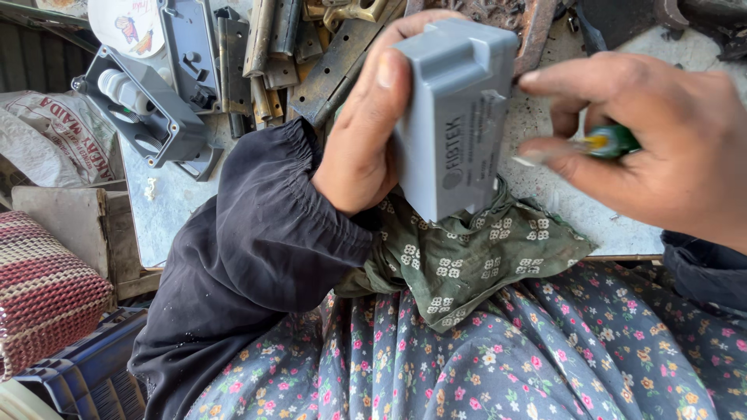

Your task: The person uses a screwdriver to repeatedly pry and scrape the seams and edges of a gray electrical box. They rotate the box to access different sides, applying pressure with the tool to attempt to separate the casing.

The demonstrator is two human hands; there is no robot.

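A flowered skirt (pixel 498 358) fills the near foreground, with a green patterned cloth (pixel 475 257) lying on it at the edge of the metal worktable (pixel 167 202). Above the cloth the left hand (pixel 362 136) clasps a grey plastic box (pixel 455 117), thumb along its left side and fingers behind, holding it upright and tilted. Just right of the box, the right hand (pixel 661 144) pinches a green-handled screwdriver (pixel 611 142), its blurred tip near the box's edge. Rusty hinges (pixel 272 54) lie behind.
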